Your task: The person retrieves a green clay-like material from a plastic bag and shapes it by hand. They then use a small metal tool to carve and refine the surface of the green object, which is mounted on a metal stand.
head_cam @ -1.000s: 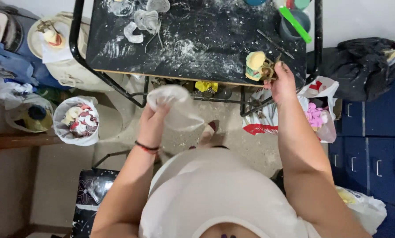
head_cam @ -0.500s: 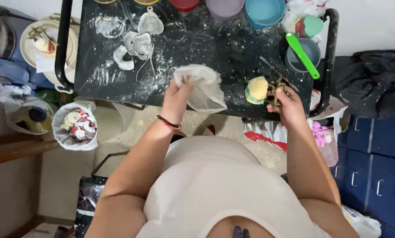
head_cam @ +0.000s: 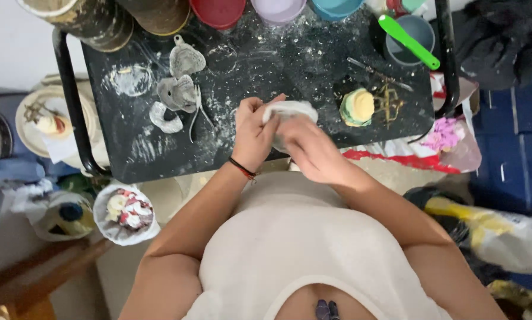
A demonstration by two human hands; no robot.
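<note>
Moved R hand [head_cam: 313, 151] off yellow-green lump [head_cam: 358, 107], now w/ L hand [head_cam: 254, 133], both gripping white plastic bag [head_cam: 290, 112] over black table's [head_cam: 278, 71] near edge, just left of lump.

A black table [head_cam: 159, 154] dusted with white powder held things. Near its middle lay grey moulds [head_cam: 180, 83]. Right of the moulds sat a yellow-green lump [head_cam: 358, 106]. Coloured bowls [head_cam: 278, 9] stood behind the moulds.

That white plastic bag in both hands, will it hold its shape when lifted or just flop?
The white plastic bag is probably floppy: it bunches between the left hand and right hand. It looks thin, so likely light.
</note>
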